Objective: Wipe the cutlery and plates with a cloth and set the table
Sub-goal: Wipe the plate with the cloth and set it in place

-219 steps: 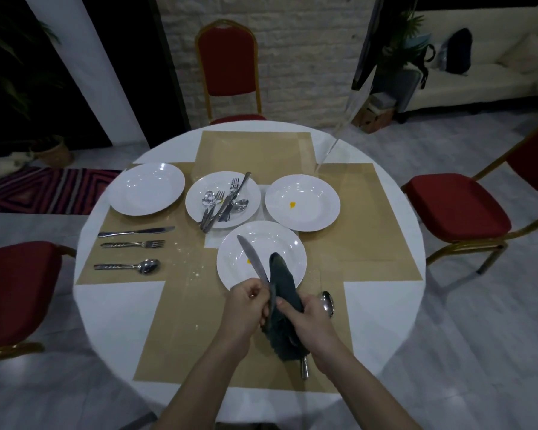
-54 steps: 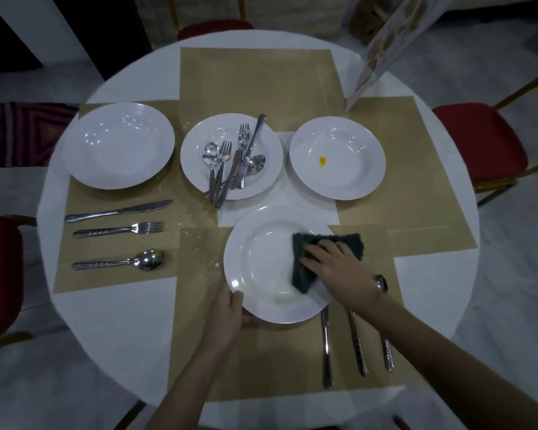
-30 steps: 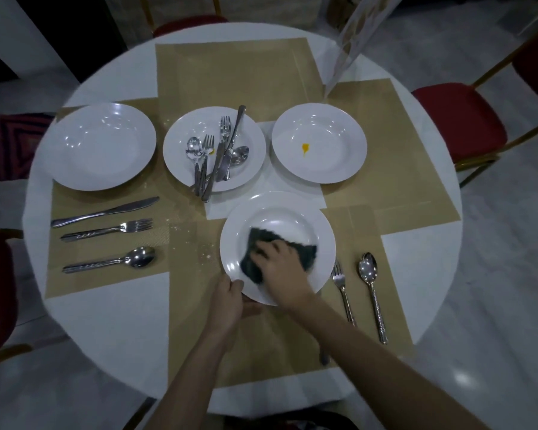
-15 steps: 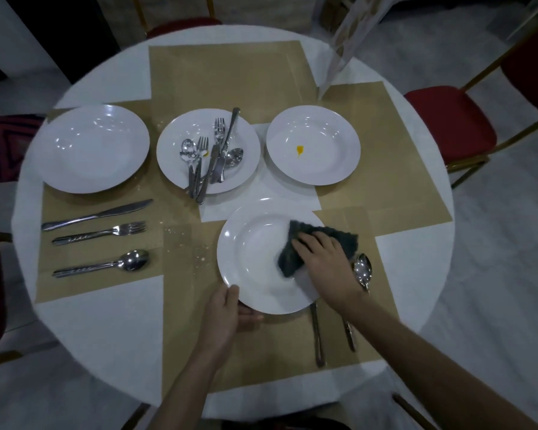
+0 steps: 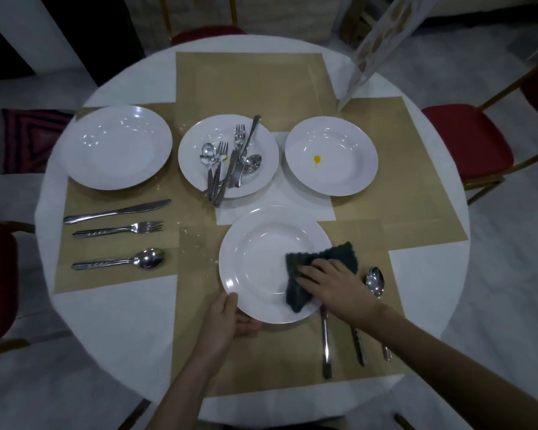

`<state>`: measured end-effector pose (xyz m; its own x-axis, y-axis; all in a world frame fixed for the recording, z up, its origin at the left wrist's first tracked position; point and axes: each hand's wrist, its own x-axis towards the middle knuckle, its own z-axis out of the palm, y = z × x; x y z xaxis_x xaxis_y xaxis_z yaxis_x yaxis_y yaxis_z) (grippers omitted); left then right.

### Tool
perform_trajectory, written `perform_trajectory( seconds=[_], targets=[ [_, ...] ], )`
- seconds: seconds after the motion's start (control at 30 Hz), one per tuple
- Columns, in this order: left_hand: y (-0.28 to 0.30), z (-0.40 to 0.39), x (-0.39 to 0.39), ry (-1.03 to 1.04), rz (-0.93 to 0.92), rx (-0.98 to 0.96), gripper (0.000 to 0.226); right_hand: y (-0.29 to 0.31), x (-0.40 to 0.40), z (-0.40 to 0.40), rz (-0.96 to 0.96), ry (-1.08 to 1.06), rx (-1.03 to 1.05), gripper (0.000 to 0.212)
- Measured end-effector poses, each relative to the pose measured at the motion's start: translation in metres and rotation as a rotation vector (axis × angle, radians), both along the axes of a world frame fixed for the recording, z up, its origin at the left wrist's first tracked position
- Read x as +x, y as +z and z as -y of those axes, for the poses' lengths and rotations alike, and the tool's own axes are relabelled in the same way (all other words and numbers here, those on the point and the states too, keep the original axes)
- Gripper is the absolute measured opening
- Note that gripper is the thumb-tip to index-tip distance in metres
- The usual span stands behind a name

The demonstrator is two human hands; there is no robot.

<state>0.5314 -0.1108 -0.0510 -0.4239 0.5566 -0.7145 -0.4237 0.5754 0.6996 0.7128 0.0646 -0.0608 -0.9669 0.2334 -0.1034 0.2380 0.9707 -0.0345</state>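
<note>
White table (image 5: 112,321), plain plates, unmarked cutlery

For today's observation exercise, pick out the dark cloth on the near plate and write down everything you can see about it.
The cloth is dark grey-green, looks soft and textured, and has wavy edges. It lies crumpled on the right side of the near white plate, its far corner spilling over the rim toward the placemat. The right hand presses down on it with fingers spread, covering its middle. The left hand grips the plate's near rim and does not touch the cloth.
</note>
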Motion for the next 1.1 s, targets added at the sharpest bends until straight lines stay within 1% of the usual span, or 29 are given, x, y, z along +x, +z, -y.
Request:
perform_trajectory(
  seconds=[0.03,0.1,0.13,0.17,0.2,0.23,0.27,0.33,0.37,0.4,0.43,0.47,0.53,0.6,0.63,0.73,0.77,0.83,0.9,0.97,1.03,1.1],
  targets=[
    [-0.001,0.000,0.002,-0.016,0.001,0.002,0.024,0.001,-0.003,-0.006,0.038,-0.078,0.033,0.053],
    [0.002,0.000,0.006,-0.018,0.019,0.015,0.024,0.001,-0.026,-0.004,0.067,-0.248,0.069,0.051],
    [0.003,-0.001,0.007,-0.008,0.034,0.009,0.024,0.000,-0.042,0.003,0.063,-0.354,0.018,0.048],
    [0.003,-0.003,0.008,-0.003,0.046,-0.007,0.024,-0.002,-0.060,0.013,0.044,-0.458,-0.078,0.047],
    [0.005,-0.005,0.008,0.002,0.060,-0.029,0.025,-0.004,-0.077,0.025,0.011,-0.525,-0.184,0.048],
    [0.001,-0.006,0.008,0.004,0.071,-0.051,0.027,-0.007,-0.091,0.037,-0.033,-0.535,-0.267,0.049],
    [0.000,-0.006,0.007,-0.025,0.051,-0.079,0.025,-0.009,-0.102,0.049,-0.066,-0.491,-0.308,0.047],
    [-0.004,-0.007,0.000,-0.105,-0.075,-0.130,0.018,-0.011,-0.107,0.064,-0.092,-0.358,-0.352,0.040],
    [-0.007,-0.006,-0.005,-0.077,-0.122,-0.134,0.019,-0.010,-0.102,0.067,-0.091,-0.296,-0.376,0.037],
    [-0.004,-0.006,-0.011,-0.001,-0.143,-0.115,0.021,-0.008,-0.092,0.066,-0.081,-0.229,-0.388,0.036],
    [-0.005,-0.004,-0.018,0.063,-0.186,-0.083,0.022,-0.008,-0.079,0.063,-0.062,-0.153,-0.376,0.037],
    [-0.004,-0.005,-0.026,0.076,-0.250,-0.058,0.021,-0.007,-0.064,0.059,-0.042,-0.081,-0.338,0.040],
    [-0.003,-0.008,-0.036,-0.009,-0.325,-0.031,0.017,-0.003,-0.034,0.050,-0.032,0.003,-0.232,0.049],
    [-0.003,-0.010,-0.038,-0.083,-0.339,-0.035,0.013,0.000,-0.008,0.038,-0.006,-0.008,-0.120,0.055],
    [-0.005,-0.009,-0.037,-0.097,-0.344,-0.039,0.013,0.002,0.000,0.030,0.004,-0.046,-0.070,0.059],
    [-0.004,-0.004,-0.025,-0.098,-0.299,-0.021,0.011,0.003,-0.010,0.000,-0.001,-0.276,0.039,0.066],
    [-0.006,-0.003,-0.021,-0.082,-0.279,-0.012,0.010,0.002,-0.023,-0.007,-0.002,-0.346,0.052,0.065],
    [-0.010,-0.003,-0.015,-0.057,-0.283,-0.010,0.007,-0.001,-0.055,-0.005,-0.013,-0.411,-0.012,0.061],
    [-0.012,-0.004,-0.013,-0.043,-0.310,-0.002,0.009,-0.005,-0.085,0.011,-0.041,-0.378,-0.114,0.056],
    [-0.010,-0.005,-0.012,-0.014,-0.324,0.004,0.010,-0.008,-0.102,0.037,-0.030,-0.301,-0.201,0.049],
    [-0.009,-0.003,-0.014,0.021,-0.354,-0.028,0.013,-0.010,-0.099,0.058,-0.096,-0.204,-0.249,0.044],
    [-0.009,0.002,-0.016,0.033,-0.375,-0.045,0.016,-0.012,-0.076,0.063,-0.120,-0.068,-0.253,0.048]
  ],
)
